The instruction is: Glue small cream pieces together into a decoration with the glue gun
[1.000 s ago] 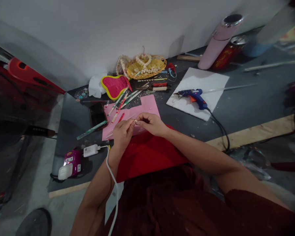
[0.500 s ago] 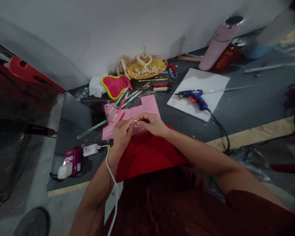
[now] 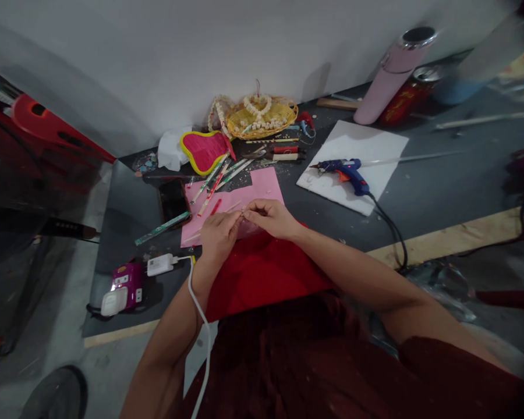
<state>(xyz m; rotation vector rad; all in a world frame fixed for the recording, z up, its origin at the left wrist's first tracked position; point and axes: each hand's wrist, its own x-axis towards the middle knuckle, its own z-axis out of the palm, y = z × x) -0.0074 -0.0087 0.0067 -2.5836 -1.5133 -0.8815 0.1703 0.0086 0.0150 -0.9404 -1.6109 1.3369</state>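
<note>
My left hand (image 3: 219, 234) and my right hand (image 3: 271, 219) meet fingertip to fingertip over the front of a pink sheet (image 3: 265, 183). Both are closed in a pinch around something small and pale, mostly covered by the fingers; its kind cannot be made out. Below my wrists a red cloth (image 3: 262, 273) lies across the table edge and my lap. Wrapped chopsticks (image 3: 210, 189) and loose thin sticks lie on the sheet beyond my left hand. Behind them a yellow basket (image 3: 236, 127) holds several small cream pieces and a beaded ring.
A blue glue gun (image 3: 353, 173) rests on a white board (image 3: 332, 195) at the right, its cord running over the front edge. A pink flask (image 3: 388, 78) and red can (image 3: 408, 99) stand behind. At left are a phone (image 3: 173, 199), white charger (image 3: 160, 265) and purple power socket (image 3: 131, 285).
My fingertips have drawn closer together, so the small pale piece shows less than before. Everything on the table keeps its place.
</note>
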